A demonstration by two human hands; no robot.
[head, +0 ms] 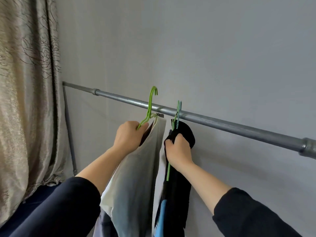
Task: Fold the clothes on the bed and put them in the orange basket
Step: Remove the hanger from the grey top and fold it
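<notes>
Grey wall (188, 48); left hand (129, 136) grips hanger (149, 106), right hand (178, 151) black garment (177, 194), seemingly vertical.

Left hand (128, 135) grips a green hanger (150, 103) carrying a white garment (136, 177), its hook above the metal rail (222, 122). Right hand (179, 151) grips a black garment (177, 194) hanging from the rail.

I get 1 view, the wide-angle head camera. It faces forward at a grey wall (213, 48), close, with a metal rail (222, 125) slanting from middle left down to the right edge. The left hand (128, 135) and right hand (178, 151) sit near, at frame centre, forearms entering from the 2 bottom corners.
</notes>
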